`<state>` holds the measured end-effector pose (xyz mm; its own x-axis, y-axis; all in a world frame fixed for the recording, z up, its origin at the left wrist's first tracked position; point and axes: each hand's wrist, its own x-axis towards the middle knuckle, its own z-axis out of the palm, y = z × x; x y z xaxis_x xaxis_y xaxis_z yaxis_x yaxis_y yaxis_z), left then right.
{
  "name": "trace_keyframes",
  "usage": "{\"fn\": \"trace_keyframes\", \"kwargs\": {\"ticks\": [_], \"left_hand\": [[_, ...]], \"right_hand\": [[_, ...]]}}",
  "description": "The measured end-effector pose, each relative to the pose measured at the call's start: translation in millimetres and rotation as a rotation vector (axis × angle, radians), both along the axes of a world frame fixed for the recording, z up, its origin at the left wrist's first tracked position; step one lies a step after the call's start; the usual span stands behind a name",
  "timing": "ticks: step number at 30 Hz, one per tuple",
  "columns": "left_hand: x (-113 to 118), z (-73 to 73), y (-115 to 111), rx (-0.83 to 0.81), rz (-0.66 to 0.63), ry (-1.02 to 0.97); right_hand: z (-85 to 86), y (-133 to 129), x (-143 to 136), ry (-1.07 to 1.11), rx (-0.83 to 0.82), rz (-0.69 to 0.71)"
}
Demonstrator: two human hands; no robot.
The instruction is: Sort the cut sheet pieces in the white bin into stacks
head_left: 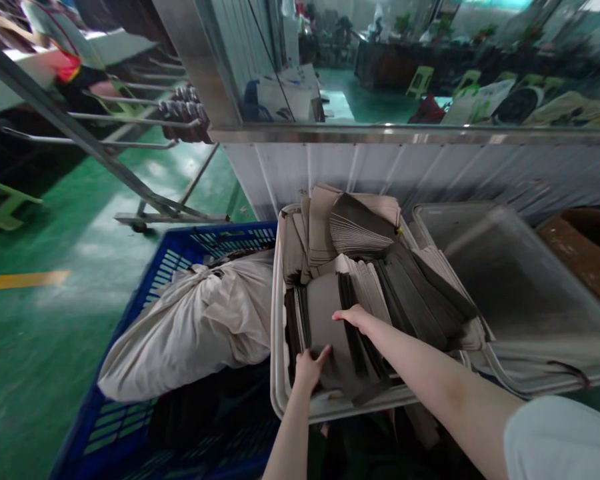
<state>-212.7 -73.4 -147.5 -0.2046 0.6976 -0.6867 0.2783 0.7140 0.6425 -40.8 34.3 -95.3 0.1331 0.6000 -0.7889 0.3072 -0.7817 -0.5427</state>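
- Blue slatted plastic crate (215, 231), an off-white cloth bundle (195, 327) lying in it.
- Left hand (310, 369) near the near-left corner of a pale plastic tub (275, 360), thumb spread wide from the fingers, touching a flat taupe sheet (325, 303).
- That sheet lies toward the tub's left edge.
- Right hand (354, 317) at the sheet's right side; fingers hidden, grip cannot be told.
- Dark grey-brown fanned stack (363, 225) toward the tub's far edge.

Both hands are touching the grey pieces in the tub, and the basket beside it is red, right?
Not quite. The head view shows the basket beside the tub is blue, not red. The left hand and right hand do touch the grey pieces.
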Motion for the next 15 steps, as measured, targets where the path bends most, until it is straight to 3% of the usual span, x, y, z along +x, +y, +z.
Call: {"fn": "trace_keyframes", "kwargs": {"ticks": [4, 8, 13, 15], "left_hand": [[2.7, 5.9, 13.2, 0.09, 0.041, -0.05], [10.5, 25.1, 4.0, 0.186, 0.055, -0.179], [-4.3, 70.7, 5.3, 0.249, 0.157, -0.494], [-15.0, 98.4, 15.2, 0.195, 0.064, -0.521]], "right_hand": [[5.6, -4.3, 12.9, 0.27, 0.002, -0.005], [18.1, -17.3, 29.0, 0.493, 0.002, -0.023], [21.4, -47.4, 38.9, 0.794, -0.001, -0.156], [19.2, -61.2, 35.2, 0.899, -0.023, -0.227]]}}
